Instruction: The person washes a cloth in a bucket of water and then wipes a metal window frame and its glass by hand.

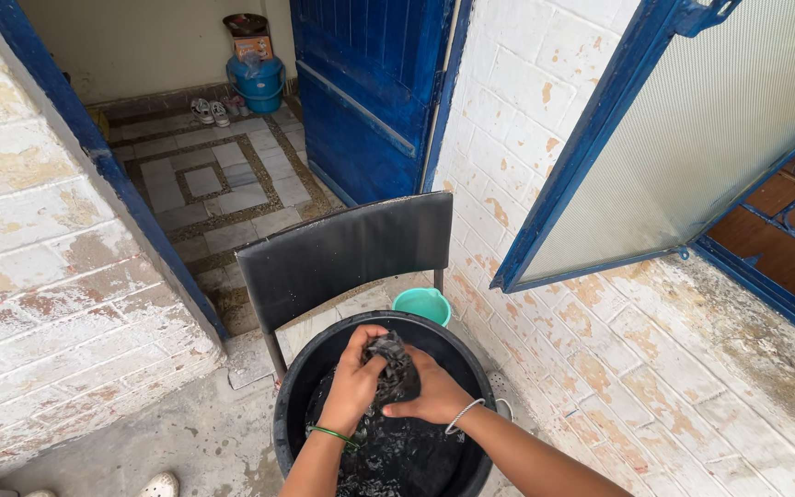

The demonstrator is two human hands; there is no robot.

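Work in hand: washing a dark cloth [394,361] over a black tub [298,405].
Left hand [357,379]: grip closed on the cloth.
Right hand [434,388]: grip closed on it too.
Done: cloth wet, bunched above the water.
Left: probably more dark laundry in the tub; hard to tell.
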